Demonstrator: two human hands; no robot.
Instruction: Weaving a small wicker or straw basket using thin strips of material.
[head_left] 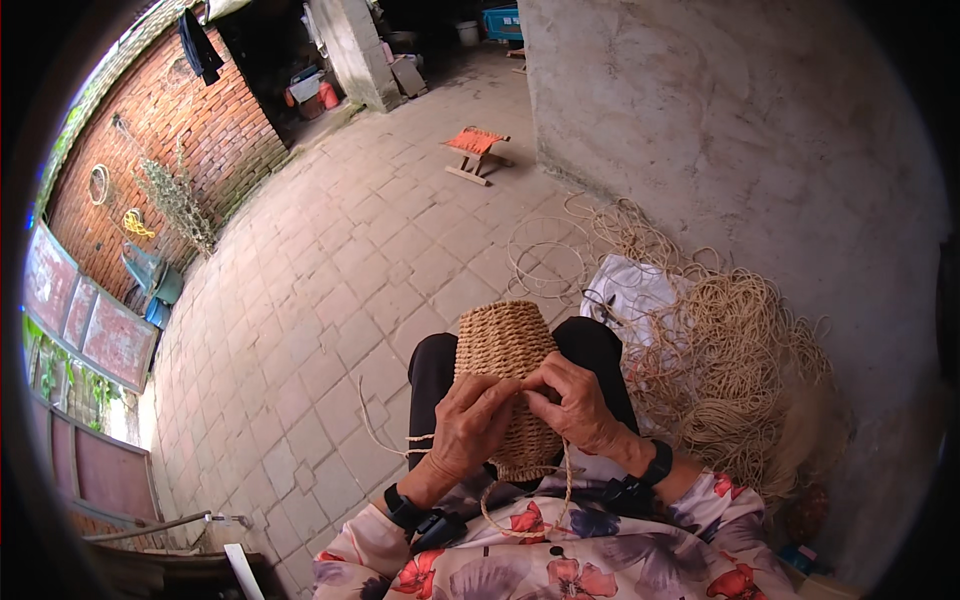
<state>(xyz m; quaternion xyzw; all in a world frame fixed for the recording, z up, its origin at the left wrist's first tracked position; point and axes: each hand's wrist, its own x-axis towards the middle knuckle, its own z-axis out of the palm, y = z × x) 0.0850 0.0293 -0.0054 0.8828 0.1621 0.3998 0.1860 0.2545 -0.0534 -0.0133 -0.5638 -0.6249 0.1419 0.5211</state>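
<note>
A woven straw basket (505, 335) lies across my lap, its narrower end pointing away from me. Both my hands rest on its upper side, fingertips meeting near the middle. My left hand (470, 425) is closed in a pinch; my right hand (577, 400) pinches just beside it. What the fingertips hold is too small to make out. A loose cord (570, 480) loops down from the basket over my shirt, and another cord end (375, 430) sticks out to the left past my left wrist.
A large heap of tan cord (745, 370) lies on the right by the grey wall (740, 130), partly over a white sheet (630, 290). Ahead stands a low folding stool (476, 142) with an orange seat. Paving (300, 310) spreads left to a brick wall (150, 120).
</note>
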